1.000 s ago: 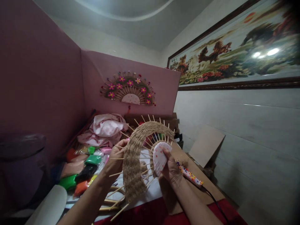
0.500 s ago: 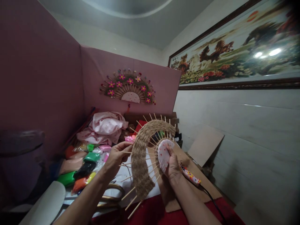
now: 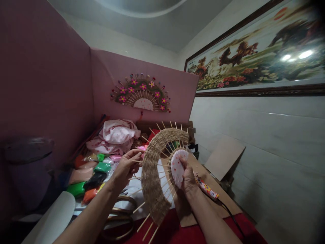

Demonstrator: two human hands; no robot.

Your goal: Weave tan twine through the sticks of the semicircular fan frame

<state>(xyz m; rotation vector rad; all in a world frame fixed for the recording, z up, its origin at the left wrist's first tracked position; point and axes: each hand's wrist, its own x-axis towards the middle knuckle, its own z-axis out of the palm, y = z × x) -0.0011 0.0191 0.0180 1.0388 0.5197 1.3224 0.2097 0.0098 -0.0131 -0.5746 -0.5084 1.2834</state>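
A half-round woven fan (image 3: 152,169) with thin wooden sticks radiating past its brown twine band is held upright before me. My right hand (image 3: 189,176) grips its base, a half disc (image 3: 177,166) covered in white cloth with red dots, thumb on the front face. At the fan's left edge, my left hand (image 3: 128,164) pinches at a stick end with thumb and fingertips. Behind the right wrist, a flower-patterned tool (image 3: 207,189) with a black cord lies on brown cardboard (image 3: 188,217).
Bagged coloured clay (image 3: 81,176) and crumpled pink cloth (image 3: 118,134) lie at left. Gold-coloured rings (image 3: 122,211) sit under my left forearm. A finished flowered fan (image 3: 143,93) hangs on the pink board (image 3: 180,88). Red cloth (image 3: 175,225) covers the near edge.
The fan has turned slightly, its lower end swinging down and to the right. My left fingers have shifted a little along its edge; the right hand keeps its grip. The view has moved slightly.
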